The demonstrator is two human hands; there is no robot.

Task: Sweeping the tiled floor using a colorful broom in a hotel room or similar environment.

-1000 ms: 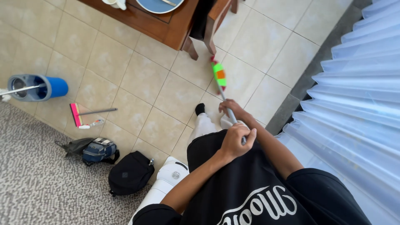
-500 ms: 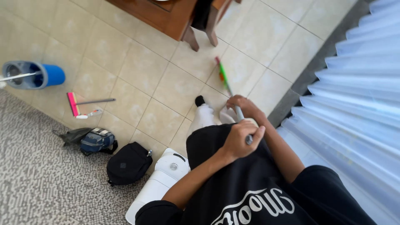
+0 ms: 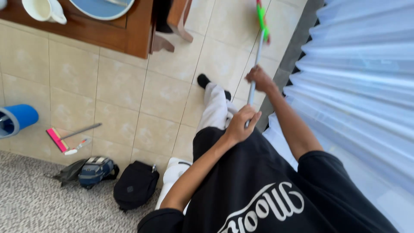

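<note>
A person stood on a tiled floor (image 3: 129, 99) and gripped a broom (image 3: 258, 51) with both bare hands. The left hand (image 3: 240, 125) was clenched round the upper end of the thin metal pole, close to the black shirt; the right hand (image 3: 258, 78) was closed round the pole farther down, toward 12 o'clock. The broom ran from the hands up to its green and red head (image 3: 262, 19) near the top edge, beside the pale blue curtain (image 3: 358, 77) at 3 o'clock. The pole looked light, stiff and smooth, likely slippery in a loose grasp; two hands set apart on the shaft, as here, seemed the sound hold, since the bristles would bend. A wooden table (image 3: 103, 32) stood at 11 o'clock. At 8 o'clock lay a blue bucket (image 3: 17, 120), a pink squeegee (image 3: 58, 139) and two bags (image 3: 116, 179).
</note>
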